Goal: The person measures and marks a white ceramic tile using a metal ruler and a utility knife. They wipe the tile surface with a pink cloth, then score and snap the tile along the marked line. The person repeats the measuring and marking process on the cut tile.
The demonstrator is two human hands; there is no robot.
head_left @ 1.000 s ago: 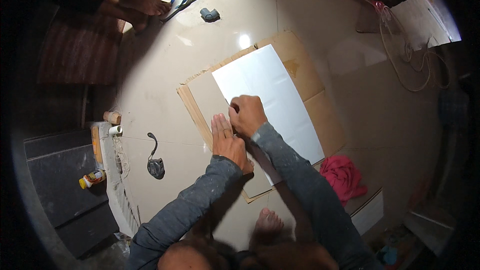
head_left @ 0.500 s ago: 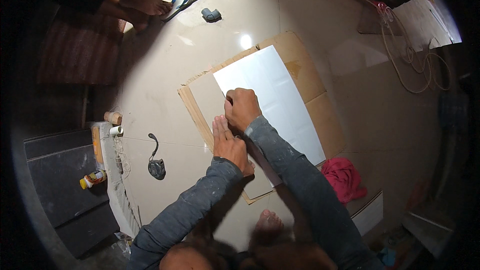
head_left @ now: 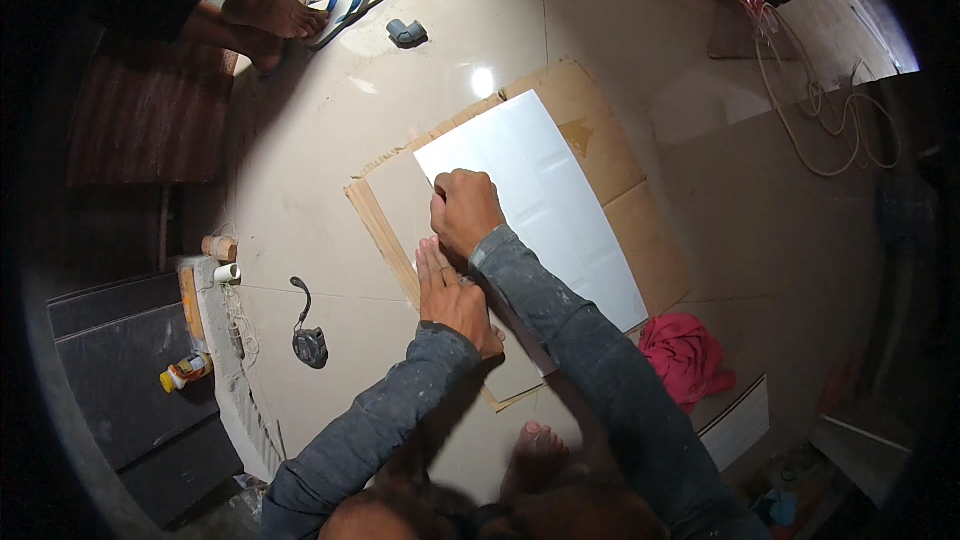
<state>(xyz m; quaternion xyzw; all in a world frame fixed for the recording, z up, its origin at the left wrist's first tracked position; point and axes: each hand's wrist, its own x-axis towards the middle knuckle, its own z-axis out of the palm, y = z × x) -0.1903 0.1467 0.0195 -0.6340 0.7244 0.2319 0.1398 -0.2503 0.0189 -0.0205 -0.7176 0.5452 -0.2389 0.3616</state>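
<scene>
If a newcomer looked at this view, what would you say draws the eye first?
Probably the bright white sheet in the centre, on brown cardboard, with the right hand at its left edge and the left hand alongside. Next, the crumpled pink cloth by the sheet's lower right corner.

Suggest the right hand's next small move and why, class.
Probably slide the right hand up along the left edge of the white panel: it curls at that edge, short of the top corner, while the left hand lies flat nearby.

smooth white sheet [head_left: 560,190] on matt cardboard [head_left: 610,165], glossy floor tile [head_left: 300,140] under cardboard, grey plastic elbow [head_left: 407,34] beyond cardboard, rumpled cloth [head_left: 685,358] right of cardboard
</scene>
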